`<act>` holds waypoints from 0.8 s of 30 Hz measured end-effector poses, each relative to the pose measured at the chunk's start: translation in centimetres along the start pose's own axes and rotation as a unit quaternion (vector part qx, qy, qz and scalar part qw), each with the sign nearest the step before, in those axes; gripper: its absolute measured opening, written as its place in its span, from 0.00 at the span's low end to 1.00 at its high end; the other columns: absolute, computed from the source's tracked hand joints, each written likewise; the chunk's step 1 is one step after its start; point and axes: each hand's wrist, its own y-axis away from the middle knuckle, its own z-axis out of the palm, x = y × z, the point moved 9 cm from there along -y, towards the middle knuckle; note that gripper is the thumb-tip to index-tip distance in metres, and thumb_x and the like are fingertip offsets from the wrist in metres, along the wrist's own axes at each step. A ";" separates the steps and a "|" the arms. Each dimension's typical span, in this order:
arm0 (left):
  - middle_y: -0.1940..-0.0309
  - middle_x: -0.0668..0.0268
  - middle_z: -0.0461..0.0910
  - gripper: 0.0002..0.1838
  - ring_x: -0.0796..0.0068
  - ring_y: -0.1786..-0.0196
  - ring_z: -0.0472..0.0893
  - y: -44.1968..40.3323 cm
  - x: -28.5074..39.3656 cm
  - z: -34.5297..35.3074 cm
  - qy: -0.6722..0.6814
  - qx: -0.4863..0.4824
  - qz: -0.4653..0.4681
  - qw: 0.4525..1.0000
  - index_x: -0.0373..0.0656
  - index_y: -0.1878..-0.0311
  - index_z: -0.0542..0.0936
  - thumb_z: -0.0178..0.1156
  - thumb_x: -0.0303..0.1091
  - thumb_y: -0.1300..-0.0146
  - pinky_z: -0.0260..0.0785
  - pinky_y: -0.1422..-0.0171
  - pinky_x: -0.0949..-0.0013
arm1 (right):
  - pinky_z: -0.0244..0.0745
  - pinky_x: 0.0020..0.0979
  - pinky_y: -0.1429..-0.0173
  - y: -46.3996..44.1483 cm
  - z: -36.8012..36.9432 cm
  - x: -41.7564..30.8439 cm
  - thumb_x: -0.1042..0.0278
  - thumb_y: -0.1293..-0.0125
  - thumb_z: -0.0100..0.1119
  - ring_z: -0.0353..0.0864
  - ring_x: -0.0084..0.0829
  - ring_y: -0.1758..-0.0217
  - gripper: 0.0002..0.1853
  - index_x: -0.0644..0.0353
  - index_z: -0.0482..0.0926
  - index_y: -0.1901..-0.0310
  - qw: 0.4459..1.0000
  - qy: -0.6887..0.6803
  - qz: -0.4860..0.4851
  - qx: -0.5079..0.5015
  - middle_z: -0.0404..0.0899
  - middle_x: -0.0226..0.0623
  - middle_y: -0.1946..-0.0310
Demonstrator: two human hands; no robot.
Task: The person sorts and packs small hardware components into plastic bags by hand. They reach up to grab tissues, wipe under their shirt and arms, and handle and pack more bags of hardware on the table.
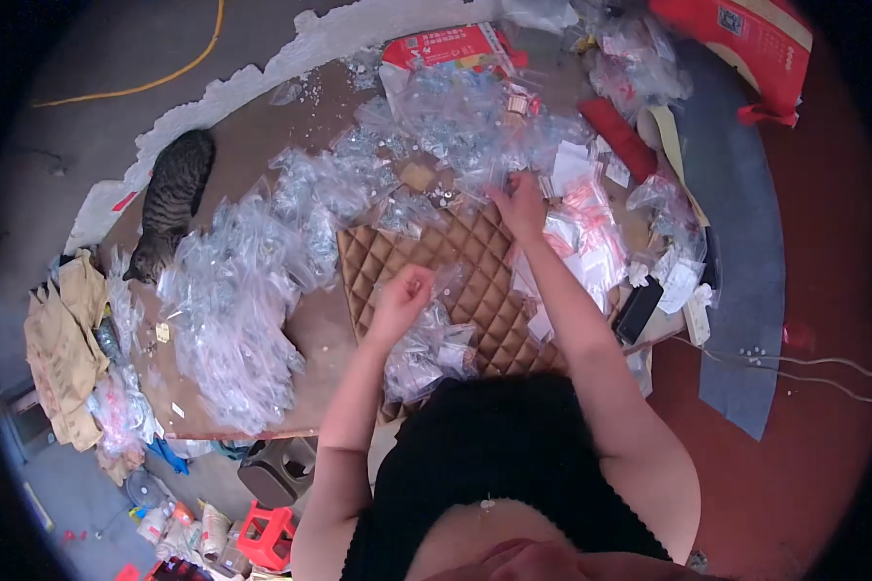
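My left hand (pixel 407 295) is closed above the brown quilted pad (pixel 484 324), its fingers pinched on a clear plastic bag (pixel 448 281). Below it, at the pad's front edge, lies a small heap of clear bags (pixel 431 353). Farther out, my right hand (pixel 521 208) is at the pad's back edge, beside the large pile of clear bags with small metal-looking parts (pixel 455 116). Its fingers are bent together, and whatever they hold is too small to make out. Pink-and-white flat packets (pixel 586 237) lie just right of that hand.
A tabby cat (pixel 176 189) lies at the table's left edge. A long heap of filled bags (pixel 233 310) covers the left side. A black phone-like object (pixel 638 310) and a red pouch (pixel 618 140) lie on the right. Brown paper bags (pixel 63 339) hang at the far left.
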 end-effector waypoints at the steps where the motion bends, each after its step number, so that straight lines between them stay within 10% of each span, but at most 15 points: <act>1: 0.65 0.65 0.80 0.02 0.80 0.61 0.79 0.5 1.6 0.8 -0.086 0.010 0.086 0.992 0.38 0.60 0.78 0.58 0.23 0.34 0.72 0.59 0.73 | 0.75 0.36 0.55 -0.9 1.3 1.8 0.54 0.38 0.65 0.83 0.37 0.60 0.20 0.63 0.77 0.54 0.996 0.051 -0.050 0.046 0.82 0.40 0.63; 3: 0.65 0.64 0.80 0.03 0.79 0.60 0.79 1.7 4.3 2.0 -0.179 -0.002 0.168 0.969 0.38 0.59 0.79 0.57 0.22 0.34 0.72 0.60 0.72 | 0.75 0.35 0.55 -2.0 0.1 1.9 0.56 0.36 0.63 0.82 0.36 0.61 0.18 0.62 0.77 0.54 0.999 -0.014 -0.035 -0.005 0.82 0.39 0.64; 5: 0.65 0.63 0.79 0.06 0.77 0.59 0.79 5.3 11.6 1.1 -0.373 0.144 0.394 0.827 0.39 0.57 0.79 0.55 0.21 0.34 0.72 0.58 0.71 | 0.75 0.32 0.56 -1.9 -2.3 0.9 0.62 0.33 0.58 0.81 0.31 0.62 0.11 0.60 0.76 0.55 0.991 -0.118 -0.050 -0.045 0.82 0.36 0.65; 12: 0.66 0.65 0.79 0.06 0.78 0.57 0.78 6.1 5.1 -2.5 -0.198 0.158 0.174 0.952 0.42 0.56 0.79 0.55 0.23 0.33 0.69 0.51 0.75 | 0.73 0.27 0.55 13.0 -11.0 0.8 0.77 0.36 0.58 0.78 0.20 0.63 0.09 0.59 0.77 0.54 0.899 -0.138 -0.103 -0.403 0.79 0.28 0.69; 16: 0.60 0.68 0.81 0.10 0.80 0.58 0.79 6.2 1.7 -1.9 0.109 0.149 0.136 0.973 0.43 0.50 0.75 0.57 0.22 0.33 0.69 0.55 0.79 | 0.74 0.28 0.57 19.6 -8.9 8.4 0.75 0.39 0.62 0.80 0.25 0.64 0.09 0.58 0.78 0.57 0.906 -0.141 0.048 -0.396 0.80 0.30 0.69; 18: 0.57 0.65 0.83 0.16 0.77 0.57 0.80 6.2 -0.4 0.2 0.351 0.053 0.034 0.934 0.42 0.46 0.72 0.58 0.19 0.35 0.72 0.50 0.75 | 0.75 0.32 0.59 20.2 -8.6 13.5 0.73 0.44 0.66 0.82 0.33 0.66 0.12 0.57 0.78 0.58 0.967 0.111 0.060 -0.220 0.81 0.36 0.68; 24: 0.58 0.64 0.85 0.17 0.79 0.54 0.82 8.3 0.4 1.3 0.271 0.056 0.073 0.958 0.42 0.45 0.76 0.60 0.19 0.37 0.74 0.51 0.76 | 0.74 0.39 0.54 21.7 -9.7 12.0 0.67 0.51 0.72 0.79 0.42 0.60 0.21 0.56 0.76 0.54 0.984 0.109 -0.117 -0.085 0.78 0.39 0.66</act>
